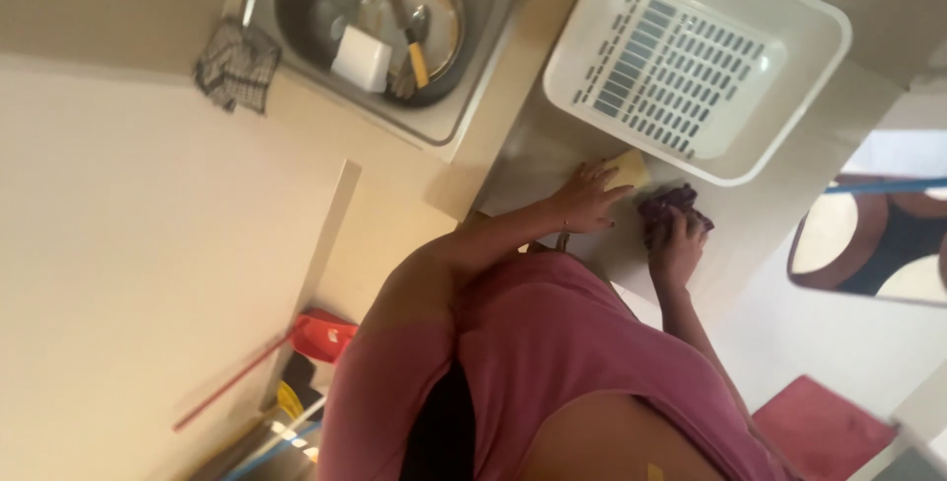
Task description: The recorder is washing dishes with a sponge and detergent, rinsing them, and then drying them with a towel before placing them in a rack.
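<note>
My left hand (590, 195) lies flat on the pale counter (533, 160) with fingers spread, its fingertips touching a yellow sponge (629, 167). Just to the right, my right hand (679, 244) is closed over a bunched dark purple cloth (667, 205) and presses it onto the counter. Both hands are close to the near wall of a white plastic basin (789, 136). My pink shirt (552, 353) fills the bottom of the view.
The white basin holds a slotted white drainer (681, 72). A steel sink (296, 7) at the upper left holds a plate, a yellow-handled utensil (414, 52) and a white block (360, 59); a checked cloth (237, 67) hangs over its edge. A red dustpan (321, 335) and a red mat (819, 432) lie on the floor.
</note>
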